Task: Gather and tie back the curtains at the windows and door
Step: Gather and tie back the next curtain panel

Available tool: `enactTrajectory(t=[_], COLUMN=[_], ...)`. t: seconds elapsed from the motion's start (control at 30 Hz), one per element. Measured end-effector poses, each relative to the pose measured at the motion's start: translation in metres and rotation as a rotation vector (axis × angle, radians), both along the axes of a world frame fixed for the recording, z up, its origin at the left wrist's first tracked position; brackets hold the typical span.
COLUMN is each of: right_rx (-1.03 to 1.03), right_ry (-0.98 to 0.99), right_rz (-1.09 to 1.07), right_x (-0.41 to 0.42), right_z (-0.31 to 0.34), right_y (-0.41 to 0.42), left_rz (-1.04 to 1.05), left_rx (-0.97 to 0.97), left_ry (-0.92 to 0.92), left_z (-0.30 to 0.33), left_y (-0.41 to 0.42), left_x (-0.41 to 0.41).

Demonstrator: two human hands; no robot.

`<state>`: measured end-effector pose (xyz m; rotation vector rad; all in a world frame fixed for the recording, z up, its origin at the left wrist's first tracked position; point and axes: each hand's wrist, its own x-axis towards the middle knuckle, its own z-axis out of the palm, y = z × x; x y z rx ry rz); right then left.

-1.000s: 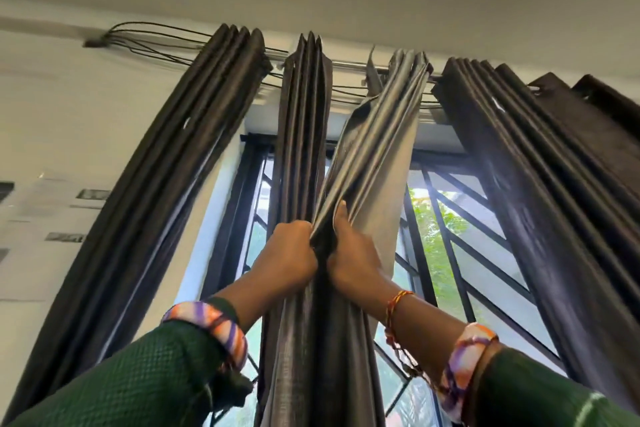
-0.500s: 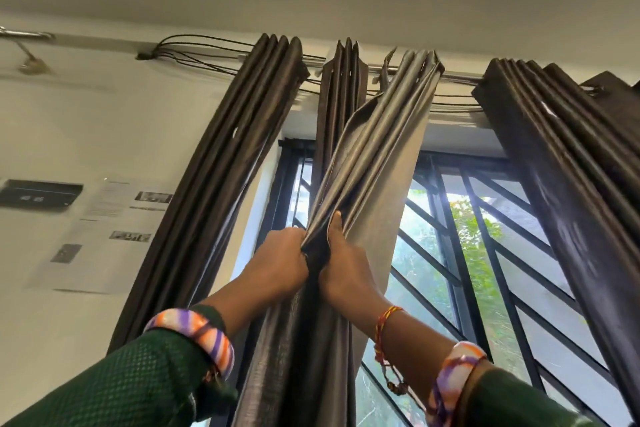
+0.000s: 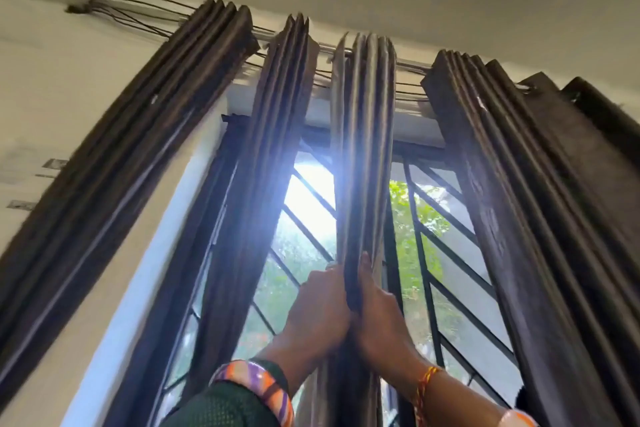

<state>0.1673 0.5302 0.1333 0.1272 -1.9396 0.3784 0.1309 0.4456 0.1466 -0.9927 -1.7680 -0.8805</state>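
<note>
Both hands are raised in front of the window (image 3: 308, 204) and clasp the same gathered panel, the grey curtain (image 3: 363, 149), from opposite sides. The left hand (image 3: 317, 312) has its fingers curled round the left edge of the folds; the right hand (image 3: 377, 315) presses in from the right with its thumb lying up along the fabric and its fingers wrapped behind. The two hands touch each other at the base, with the bundle squeezed between them.

The grey curtain hangs from the rod (image 3: 325, 47) near the ceiling, pulled into a narrow, almost upright column of tight pleats, its pale lining facing the room. Just left of it hangs a thinner dark curtain (image 3: 273, 135), apart from the hands, with bright window light between the two. A wider dark curtain (image 3: 145, 135) slants at the far left beside the wall, and another bunch (image 3: 512, 184) hangs at the right. Behind them the window grille (image 3: 436, 229) and green foliage show. A striped bangle (image 3: 256, 388) sits on the left wrist, and an orange thread (image 3: 424, 388) on the right.
</note>
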Motion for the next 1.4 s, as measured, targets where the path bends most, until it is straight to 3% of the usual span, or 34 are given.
enactTrajectory(t=[0.23,0.47,0.6,0.67,0.77,0.87,1.03,1.1,1.27,1.33,1.4], right_rx=[0.01,0.06,0.428,0.472,0.273,-0.027,-0.194,-0.39,-0.56,-0.637,-0.697], right_ry=[-0.044,-0.12,0.286,0.261,0.013,-0.274,-0.263,-0.248,-0.24,-0.281,-0.336], right_rz=[-0.223,-0.423,-0.553,-0.432,-0.178,-0.082,-0.288,-0.261,0.03,0.157,0.247], right_x=[0.036,0.044,0.027,0.012,0.001,-0.021,-0.044,-0.049,-0.046,-0.042,-0.039], right_z=[-0.013,-0.035,-0.073,-0.099,-0.137,-0.157,-0.173,-0.175,-0.185,-0.192,-0.197], right_y=[0.097,0.128,0.124,0.113,0.096,0.098,0.103,0.108,0.101,0.095,0.09], left_rz=[0.043,-0.085,-0.232,-0.209,0.041,0.177,0.02,-0.058,-0.278,-0.286,-0.288], left_rx=[0.133,0.223,0.315,0.325,0.264,0.147,-0.276,-0.445,-0.76,-0.727,-0.532], left_ry=[-0.053,0.003,0.0,-0.013,0.039,0.098,-0.087,-0.142,-0.236,-0.238,-0.29], left_z=[-0.014,-0.037,-0.066,-0.086,-0.121,-0.157,-0.205,-0.214,-0.244,-0.269,-0.293], left_y=[0.09,0.099,0.089,0.082,0.071,0.061,0.059,0.062,0.077,0.082,0.081], left_x=[-0.008,-0.012,-0.017,-0.024,-0.04,-0.055,-0.063,-0.062,-0.056,-0.057,-0.059])
